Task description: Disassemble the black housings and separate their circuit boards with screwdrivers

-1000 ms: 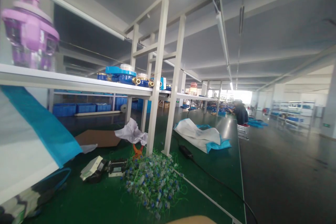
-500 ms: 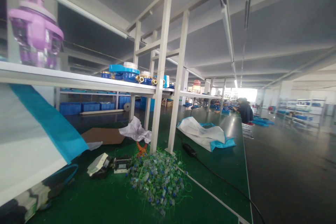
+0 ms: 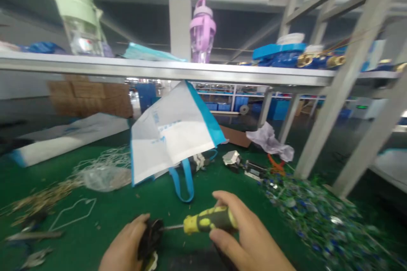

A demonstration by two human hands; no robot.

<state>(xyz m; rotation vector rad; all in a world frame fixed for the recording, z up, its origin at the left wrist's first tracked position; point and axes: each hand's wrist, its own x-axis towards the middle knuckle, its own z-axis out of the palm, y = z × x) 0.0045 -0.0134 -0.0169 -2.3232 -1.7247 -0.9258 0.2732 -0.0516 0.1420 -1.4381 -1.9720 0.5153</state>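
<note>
My right hand (image 3: 244, 237) is wrapped round the yellow and black handle of a screwdriver (image 3: 210, 221), low in the middle of the head view. The metal shaft points left and its tip meets a dark, roundish part (image 3: 151, 235). That part is in my left hand (image 3: 127, 243), whose fingers close on its far side. Blur hides what exactly the part is. Behind the hands, a white and blue bag (image 3: 178, 131) stands on the green table with a blue strap hanging toward me.
On the right lies a heap of small clear and blue pieces with green strings (image 3: 318, 216), beside metal posts (image 3: 346, 72). A shelf (image 3: 143, 67) crosses above, bearing a purple bottle (image 3: 203, 34) and blue meters (image 3: 276, 55). Loose strings (image 3: 104, 159) and tools (image 3: 34, 237) lie left.
The view has swung left and down from the aisle side to the bench in front of me. Both hands, the screwdriver and the dark part have come into view.
</note>
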